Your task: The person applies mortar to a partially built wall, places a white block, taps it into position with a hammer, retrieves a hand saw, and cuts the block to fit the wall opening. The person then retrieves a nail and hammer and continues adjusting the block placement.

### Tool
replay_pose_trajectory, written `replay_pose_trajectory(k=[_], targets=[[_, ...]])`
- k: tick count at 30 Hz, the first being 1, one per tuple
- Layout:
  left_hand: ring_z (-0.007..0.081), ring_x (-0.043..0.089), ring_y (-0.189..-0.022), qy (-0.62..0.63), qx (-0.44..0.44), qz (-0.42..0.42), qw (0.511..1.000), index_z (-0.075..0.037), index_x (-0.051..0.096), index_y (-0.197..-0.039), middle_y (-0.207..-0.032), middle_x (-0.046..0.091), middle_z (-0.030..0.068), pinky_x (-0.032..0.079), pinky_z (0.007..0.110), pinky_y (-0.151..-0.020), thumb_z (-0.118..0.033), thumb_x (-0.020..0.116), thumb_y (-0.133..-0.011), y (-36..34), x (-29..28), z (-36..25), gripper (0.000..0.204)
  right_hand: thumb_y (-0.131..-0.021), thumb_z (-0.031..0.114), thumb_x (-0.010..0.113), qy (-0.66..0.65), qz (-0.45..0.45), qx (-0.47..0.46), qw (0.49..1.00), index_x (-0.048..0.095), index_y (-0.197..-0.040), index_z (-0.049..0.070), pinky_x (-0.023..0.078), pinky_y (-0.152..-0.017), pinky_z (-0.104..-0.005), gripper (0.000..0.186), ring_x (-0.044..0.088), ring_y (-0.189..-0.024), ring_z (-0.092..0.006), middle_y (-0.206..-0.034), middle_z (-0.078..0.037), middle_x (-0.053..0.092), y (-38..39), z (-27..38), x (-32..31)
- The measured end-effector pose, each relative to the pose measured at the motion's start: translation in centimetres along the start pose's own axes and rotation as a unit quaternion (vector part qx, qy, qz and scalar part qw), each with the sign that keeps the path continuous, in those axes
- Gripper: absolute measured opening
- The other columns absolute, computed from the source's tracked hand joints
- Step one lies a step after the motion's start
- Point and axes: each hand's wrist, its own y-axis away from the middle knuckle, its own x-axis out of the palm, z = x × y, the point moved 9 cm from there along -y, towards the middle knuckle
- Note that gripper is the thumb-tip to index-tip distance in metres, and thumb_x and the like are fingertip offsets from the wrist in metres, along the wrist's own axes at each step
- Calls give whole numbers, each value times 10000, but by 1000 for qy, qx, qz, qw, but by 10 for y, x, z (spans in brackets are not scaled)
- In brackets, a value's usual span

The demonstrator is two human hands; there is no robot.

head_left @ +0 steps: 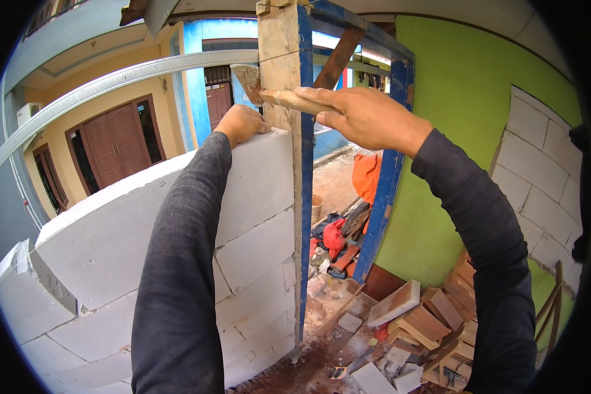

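Observation:
My right hand (369,117) is wrapped round the wooden handle of a hatchet (290,100), its worn, flared head in front of the door frame post (281,49). Close below that head, my left hand (240,123) is closed at the top of the white block wall (253,171), next to the post. Its fingers are pinched together. Whatever they hold, if anything, is too small or hidden to name. The post shows bare wood on its wide face and blue paint along its edge.
A metal channel (125,73) runs across at the left, above the wall. Right of the doorway stands a green wall (446,164). Stacked bricks or tiles (433,315) and broken white blocks (374,379) lie on the floor. An orange cloth (366,176) hangs beyond the doorway.

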Motion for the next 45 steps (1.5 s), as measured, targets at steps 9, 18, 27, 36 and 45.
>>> replay_pose_trajectory(k=[9, 18, 27, 36, 45], targets=[[258, 753, -1057, -324, 155, 36, 933, -128, 834, -1172, -1133, 813, 68, 577, 351, -937, -310, 735, -975, -13, 17, -8, 285, -1095, 338, 570, 31, 58, 25, 998, 481, -1623, 269, 557, -946, -479, 540, 723, -1047, -388, -1185, -205, 756, -16, 7, 4], [297, 753, -998, -28, -90, -7, 995, -33, 807, -1229, -1132, 805, 141, 567, 345, -964, -279, 853, -847, -7, 0, 18, 456, -1102, 350, 559, 51, 54, 5, 997, 462, -1634, 241, 549, -904, -491, 552, 723, -992, -390, -1056, -218, 751, -14, 8, 8], [427, 689, -1248, -250, -188, 182, 932, 2, 741, -1334, -1371, 696, 254, 530, 489, -1063, -604, 810, -802, 70, -34, 7, 809, -1107, 306, 563, 4, -42, -33, 999, 437, -1649, 266, 545, -848, -469, 558, 709, -913, -373, -1023, -204, 744, -4, 10, -7], [428, 669, -1286, -293, -144, 142, 935, 33, 539, -1533, -1442, 638, 296, 531, 459, -1093, -636, 830, -751, 97, -27, 1, 1069, -1110, 312, 544, 76, 93, -27, 992, 413, -1655, 307, 559, -937, -504, 560, 716, -1000, -414, -1118, -227, 746, -10, 9, 38], [405, 699, -1235, -296, -141, 118, 937, 15, 661, -1420, -1396, 681, 238, 552, 477, -1033, -586, 813, -768, 98, -28, -1, 899, -1131, 353, 509, -19, -38, -15, 999, 378, -1673, 308, 549, -1037, -469, 560, 721, -1128, -398, -1307, -238, 716, -13, 1, 20]])
